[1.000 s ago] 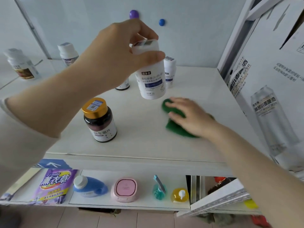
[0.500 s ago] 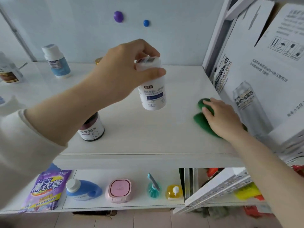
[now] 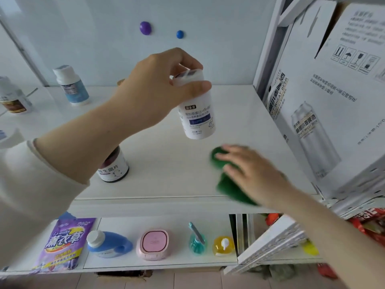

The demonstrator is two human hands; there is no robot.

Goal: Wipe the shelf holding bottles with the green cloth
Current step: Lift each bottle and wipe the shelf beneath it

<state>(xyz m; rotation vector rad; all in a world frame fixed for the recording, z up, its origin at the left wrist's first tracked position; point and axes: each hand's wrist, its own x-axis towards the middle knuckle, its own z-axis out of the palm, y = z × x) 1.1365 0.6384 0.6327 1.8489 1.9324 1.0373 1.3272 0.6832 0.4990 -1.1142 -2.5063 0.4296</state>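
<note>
Four bottles on or over the upper shelf [image 3: 166, 184]: one white bottle [image 3: 198, 113] held aloft, one dark jar [image 3: 114, 167] lower left, two pale bottles [image 3: 71, 85] [image 3: 13, 97] upper left (the far-left one cropped). One green cloth [image 3: 229, 184]. Two wall magnets [image 3: 145, 28] [image 3: 179, 34]. Two hands [image 3: 154, 90] [image 3: 254, 174].

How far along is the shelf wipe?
Midway, roughly. Done: the white bottle is lifted clear of the shelf in the left hand. In hand: the right hand presses the green cloth on the front right, blurred with motion. Left: the spots under the dark jar and blue-label bottle, both standing on it.
</note>
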